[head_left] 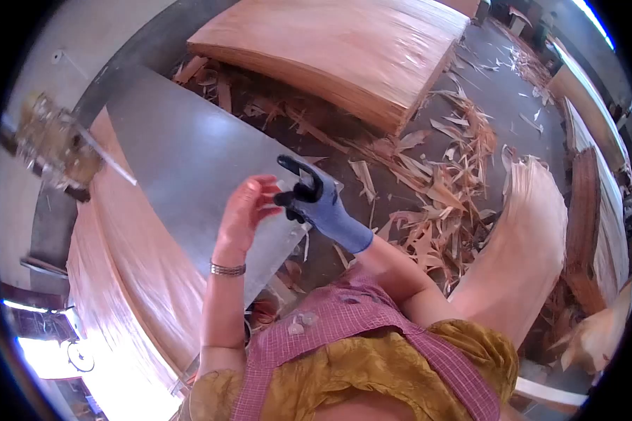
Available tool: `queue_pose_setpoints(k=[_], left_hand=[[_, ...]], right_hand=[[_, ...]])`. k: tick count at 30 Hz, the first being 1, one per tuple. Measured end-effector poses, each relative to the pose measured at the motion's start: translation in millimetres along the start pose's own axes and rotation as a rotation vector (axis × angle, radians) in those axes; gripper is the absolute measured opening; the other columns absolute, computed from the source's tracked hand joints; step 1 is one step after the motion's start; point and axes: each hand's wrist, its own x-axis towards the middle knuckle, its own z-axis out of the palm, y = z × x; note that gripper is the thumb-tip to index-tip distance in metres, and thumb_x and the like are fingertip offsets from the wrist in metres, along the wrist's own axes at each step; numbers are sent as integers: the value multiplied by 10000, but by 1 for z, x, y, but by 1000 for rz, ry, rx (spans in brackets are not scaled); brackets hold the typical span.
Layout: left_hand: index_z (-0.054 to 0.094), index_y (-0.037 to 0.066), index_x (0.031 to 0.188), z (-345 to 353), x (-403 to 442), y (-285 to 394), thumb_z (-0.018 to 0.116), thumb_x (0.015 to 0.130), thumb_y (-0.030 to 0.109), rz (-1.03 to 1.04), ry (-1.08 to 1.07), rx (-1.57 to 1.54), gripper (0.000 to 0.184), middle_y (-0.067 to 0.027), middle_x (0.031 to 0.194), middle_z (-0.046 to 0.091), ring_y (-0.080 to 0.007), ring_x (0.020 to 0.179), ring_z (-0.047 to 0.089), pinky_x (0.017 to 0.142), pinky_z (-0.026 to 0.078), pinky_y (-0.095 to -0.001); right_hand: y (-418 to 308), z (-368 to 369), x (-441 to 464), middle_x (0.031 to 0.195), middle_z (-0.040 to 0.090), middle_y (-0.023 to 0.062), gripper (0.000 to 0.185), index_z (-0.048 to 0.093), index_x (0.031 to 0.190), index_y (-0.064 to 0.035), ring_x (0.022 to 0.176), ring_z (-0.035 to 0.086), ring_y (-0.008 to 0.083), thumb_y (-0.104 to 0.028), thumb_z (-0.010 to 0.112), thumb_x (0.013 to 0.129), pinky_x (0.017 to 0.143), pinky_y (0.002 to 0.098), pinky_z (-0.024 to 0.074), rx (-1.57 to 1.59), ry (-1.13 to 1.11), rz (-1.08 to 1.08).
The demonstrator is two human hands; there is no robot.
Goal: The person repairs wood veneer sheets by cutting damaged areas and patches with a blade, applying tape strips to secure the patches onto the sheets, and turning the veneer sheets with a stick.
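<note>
In the head view, the bare left hand is curling loosely just beside the fingertips of the right hand, which is wearing a glove with its forefinger extending; whether either is gripping anything, I cannot tell. The step seems to be fingers working at the glove, calling for a steady right hand. A metal sheet is lying beneath the left hand, a veneer stack is resting beyond both. No container is showing clearly.
</note>
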Motion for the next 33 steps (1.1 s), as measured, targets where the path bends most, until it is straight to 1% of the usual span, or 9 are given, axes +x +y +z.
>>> queue_pose_setpoints(k=[5, 6, 9, 11, 21, 24, 27, 29, 33], left_hand=[[635, 31, 1078, 67, 92, -41, 641, 931, 335, -213, -126, 273, 338, -7, 900, 639, -103, 809, 617, 745, 538, -263], [652, 27, 1027, 81, 113, -50, 661, 923, 282, -251, -112, 323, 275, 5, 852, 642, -86, 777, 612, 729, 533, -249], [664, 10, 894, 130, 177, -73, 668, 922, 150, -173, -30, 504, 143, 9, 774, 655, -68, 712, 602, 673, 516, -234], [657, 5, 880, 154, 221, -89, 652, 930, 122, -60, 44, 579, 128, -2, 783, 658, -70, 705, 599, 661, 511, -236], [664, -6, 863, 71, 319, -34, 636, 914, 34, 241, 865, 628, 71, -5, 741, 648, -54, 682, 568, 631, 475, -224], [673, 2, 876, 41, 332, -13, 652, 900, 39, 257, 933, 802, 49, -14, 748, 659, -59, 688, 573, 638, 484, -235], [689, 22, 875, 35, 364, -10, 718, 857, 82, 199, 763, 860, 68, -20, 770, 665, -70, 700, 586, 646, 486, -239], [691, 18, 860, 27, 403, -9, 743, 843, 92, 223, 634, 820, 92, -11, 793, 639, -75, 697, 579, 645, 480, -235], [691, 4, 830, 4, 465, 13, 755, 828, 83, 233, 678, 650, 101, -18, 814, 582, -86, 708, 570, 646, 477, -240]], right_hand=[[17, -114, 11, 788, 639, -7, 669, 472, 1409, -59, 641, 520, 29, -152, 781, 823, 569, 217, 459, -300, 11, -125], [17, -140, 21, 988, 675, 26, 686, 466, 1420, -60, 714, 563, 52, -116, 779, 812, 661, 242, 513, -380, 35, -202], [8, -217, 43, 973, 672, 25, 631, 476, 1404, -65, 705, 566, 51, -126, 752, 839, 643, 239, 506, -330, -2, -14], [27, -271, 58, 895, 668, 31, 363, 596, 1228, -41, 684, 563, 60, -129, 687, 888, 620, 252, 494, -291, -17, 52], [141, -461, 148, 902, 694, 116, 234, 686, 1097, -97, 779, 668, 195, -237, 615, 924, 741, 310, 525, -321, -240, 506], [160, -491, 220, 899, 673, 160, 174, 667, 1037, -83, 816, 641, 158, -183, 651, 896, 751, 368, 510, -1419, -363, 404], [152, -444, 336, 1182, 671, 147, 400, 611, 1255, -84, 1086, 649, 272, -205, 681, 880, 917, 357, 509, -1022, -444, 200], [118, -365, 409, 1253, 646, 115, 507, 561, 1306, -26, 1130, 615, 178, -125, 737, 841, 957, 318, 485, -338, -461, 200], [60, -259, 516, 1256, 619, 81, 559, 526, 1339, -1, 1146, 561, 124, -83, 753, 836, 961, 289, 473, -357, -787, 122]])
